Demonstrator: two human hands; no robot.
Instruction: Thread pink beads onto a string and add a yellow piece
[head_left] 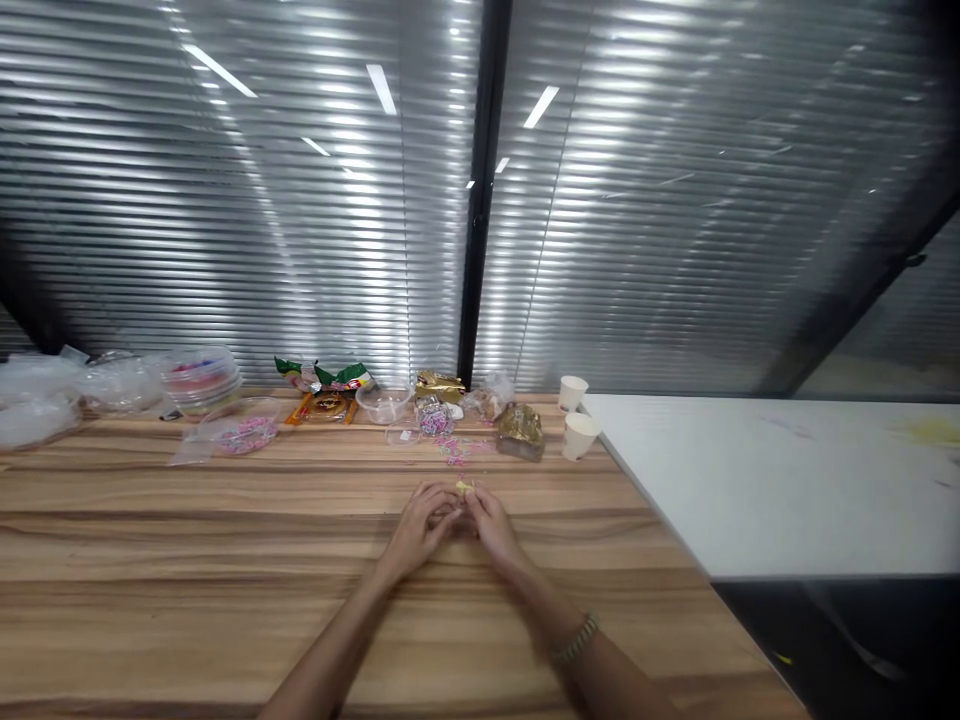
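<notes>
Head view: here's the right hand (491,525), fingertips pinching a small yellow piece (463,487) just above the worktop (225,560), perhaps for fine control. The left hand (416,528) curls alongside, its grip unclear. Loose pink bits (454,450) lie ahead, likely for easy reach. The piece looks pale, its shape blurred.

Smooth, wood-grained tabletop (225,600).
</notes>
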